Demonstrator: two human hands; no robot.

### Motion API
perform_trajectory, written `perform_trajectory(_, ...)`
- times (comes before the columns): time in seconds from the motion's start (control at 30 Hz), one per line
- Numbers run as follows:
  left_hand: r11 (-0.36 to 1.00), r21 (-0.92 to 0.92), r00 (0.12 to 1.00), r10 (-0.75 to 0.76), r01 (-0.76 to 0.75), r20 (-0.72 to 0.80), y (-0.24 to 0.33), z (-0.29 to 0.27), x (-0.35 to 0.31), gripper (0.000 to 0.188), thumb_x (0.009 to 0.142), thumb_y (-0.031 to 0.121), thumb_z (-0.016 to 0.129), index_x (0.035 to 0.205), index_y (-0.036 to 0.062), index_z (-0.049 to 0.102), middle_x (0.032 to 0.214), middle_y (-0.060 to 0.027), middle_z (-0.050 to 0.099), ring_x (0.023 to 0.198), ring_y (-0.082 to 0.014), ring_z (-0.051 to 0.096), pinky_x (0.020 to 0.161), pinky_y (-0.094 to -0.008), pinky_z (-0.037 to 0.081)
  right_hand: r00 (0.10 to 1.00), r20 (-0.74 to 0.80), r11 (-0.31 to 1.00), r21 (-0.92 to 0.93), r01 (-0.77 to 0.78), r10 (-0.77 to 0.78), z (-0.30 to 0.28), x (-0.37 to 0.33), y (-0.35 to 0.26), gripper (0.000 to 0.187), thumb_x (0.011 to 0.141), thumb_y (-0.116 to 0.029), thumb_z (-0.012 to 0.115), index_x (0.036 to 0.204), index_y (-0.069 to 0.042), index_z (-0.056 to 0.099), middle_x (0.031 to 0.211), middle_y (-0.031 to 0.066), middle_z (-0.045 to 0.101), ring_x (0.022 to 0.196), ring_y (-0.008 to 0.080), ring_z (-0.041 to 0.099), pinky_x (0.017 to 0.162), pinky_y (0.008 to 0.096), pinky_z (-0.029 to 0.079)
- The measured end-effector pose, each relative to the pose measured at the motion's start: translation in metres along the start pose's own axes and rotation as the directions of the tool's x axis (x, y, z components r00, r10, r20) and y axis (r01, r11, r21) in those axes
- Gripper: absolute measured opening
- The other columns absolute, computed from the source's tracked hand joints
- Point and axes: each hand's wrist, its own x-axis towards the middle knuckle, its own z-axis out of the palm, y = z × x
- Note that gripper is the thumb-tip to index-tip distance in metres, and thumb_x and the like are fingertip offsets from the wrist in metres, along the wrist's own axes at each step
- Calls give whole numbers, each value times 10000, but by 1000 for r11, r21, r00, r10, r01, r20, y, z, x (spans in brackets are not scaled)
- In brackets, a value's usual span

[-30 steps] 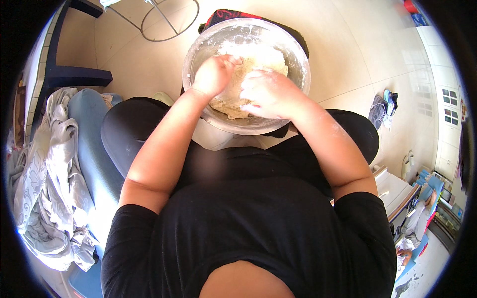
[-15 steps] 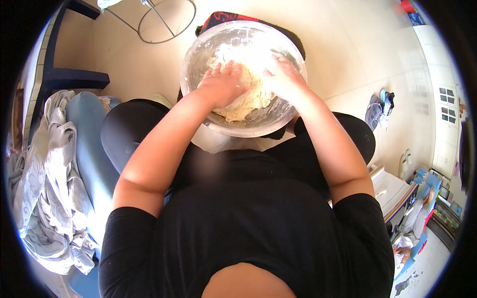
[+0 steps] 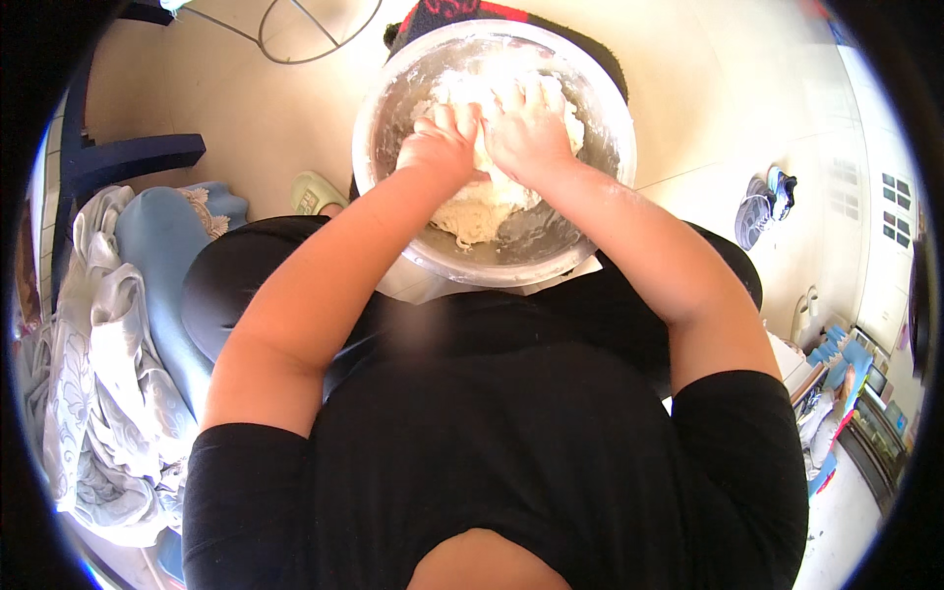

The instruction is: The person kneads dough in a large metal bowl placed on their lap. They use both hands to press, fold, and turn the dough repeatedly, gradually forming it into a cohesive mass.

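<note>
A wide metal bowl (image 3: 618,157) sits between my knees, its inner wall smeared with flour and dough. Inside lies a pale, lumpy mass of dough (image 3: 477,218), with brightly lit white flour toward the far side. My left hand (image 3: 440,147) presses into the left part of the dough, fingers bent and digging in. Right beside it, my right hand (image 3: 528,136) rests palm down on the dough with its fingers spread. The two hands almost touch at the thumbs. Their fingertips are partly lost in dough and glare.
A black and red cloth (image 3: 433,18) lies under the bowl's far side. At left are a dark blue chair-like frame (image 3: 138,155), blue furniture (image 3: 162,256) and a crumpled grey-white cloth (image 3: 103,413). A green slipper (image 3: 313,194) shows beside my knee; a pair of shoes (image 3: 765,206) stands at right.
My right hand has come left and inward from the bowl's right side onto the dough, now next to my left hand. The left hand's fingers have bent into the dough.
</note>
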Motion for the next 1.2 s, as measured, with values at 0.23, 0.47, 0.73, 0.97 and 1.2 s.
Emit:
perform_trajectory(0.23,997,-12,995,-72,72,-63,-10,4,13,985,719,576,579,1370,-12,131,1306,-179,298,1082,-336,413,862,-363,409,999,31,1000,-7,-23,24,-10,18,-6,355,833,-290,443,1142,-141,534,1239,96,436,1133,298,385,950,485,268)
perform_trajectory(0.47,972,-223,994,87,-71,64,-20,-61,-44,896,730,394,657,1409,174,116,1445,-182,111,1318,-373,158,1042,-461,237,928,365,250,908,-337,-74,-37,3,65,349,857,-233,513,1146,-40,537,1119,76,557,1010,158,523,793,301,440)
perform_trajectory(0.73,976,-85,980,194,-198,-52,-7,-9,-55,806,792,349,594,1405,125,121,1447,-156,132,1314,-346,197,1049,-400,254,994,100,874,479,-82,38,-78,-42,16,361,817,-210,528,1135,-41,549,1183,176,507,1140,286,454,941,370,365)
perform_trajectory(0.97,996,-33,994,82,-80,66,0,-23,-38,784,783,360,599,1394,134,164,1428,-186,163,1293,-359,236,1014,-394,311,981,143,975,193,105,-134,-26,-39,6,413,812,-208,509,1167,3,501,1246,184,443,1209,262,379,1023,357,286)
perform_trajectory(1.2,635,-762,988,146,-128,-44,-49,-58,-66,389,873,319,500,1167,67,536,1182,-223,506,1122,-229,483,954,-334,372,960,266,327,903,-278,84,-75,-42,49,305,868,-179,504,1131,-29,537,1025,149,602,906,157,591,745,275,482)
